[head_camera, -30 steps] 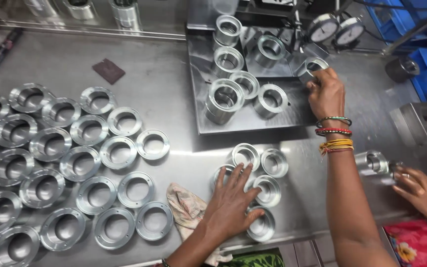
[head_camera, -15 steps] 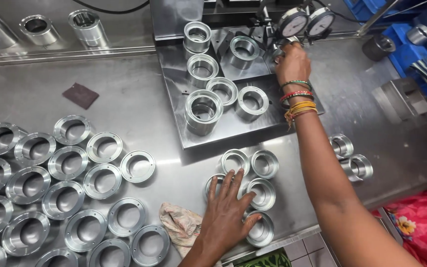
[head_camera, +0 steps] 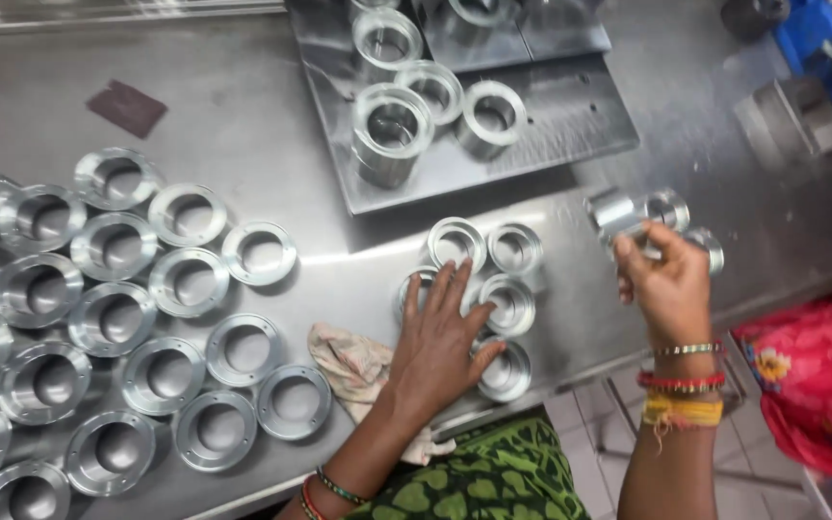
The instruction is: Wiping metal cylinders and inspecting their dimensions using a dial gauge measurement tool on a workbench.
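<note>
Left hand flat, fingers spread over cluster of shiny flanged metal rings on steel surface; right hand pinches small silver metal cylinder, axis seemingly sideways, right of cluster

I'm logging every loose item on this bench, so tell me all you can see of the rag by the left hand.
The rag is a small crumpled cloth, off-white with faint reddish and grey stains. It lies bunched on the steel table near its front edge, between the flanged metal rings and the left hand, whose wrist covers its right part.
</note>
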